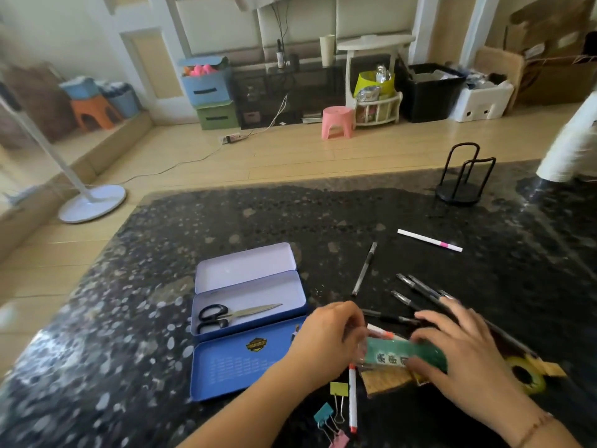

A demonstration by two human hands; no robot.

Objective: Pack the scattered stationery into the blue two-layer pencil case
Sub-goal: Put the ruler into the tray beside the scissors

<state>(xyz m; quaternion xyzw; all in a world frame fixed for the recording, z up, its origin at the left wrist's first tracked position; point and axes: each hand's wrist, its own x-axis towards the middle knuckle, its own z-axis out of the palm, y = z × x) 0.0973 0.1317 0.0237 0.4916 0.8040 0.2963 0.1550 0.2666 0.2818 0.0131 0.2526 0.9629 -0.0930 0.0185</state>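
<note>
The blue two-layer pencil case [226, 370] lies open left of centre, with black-handled scissors [232, 315] in its middle tray. Both hands hold a green packet [403, 354]: my left hand [326, 337] grips its left end and my right hand [465, 347] its right end. Under the packet lie a white pen with a red tip [352, 402] and a yellowish-brown ruler [384, 383]. Several black pens [416, 286] lie behind my hands, one more black pen [364, 270] further left, and a white pen with a pink band [429, 240] far back. Three binder clips [336, 405] sit near the front edge.
A black wire stand [460, 179] is at the back right of the dark speckled table [161, 253]. A yellow tape roll [526, 376] lies right of my right hand. A white object [571, 143] hangs over the table's far right corner.
</note>
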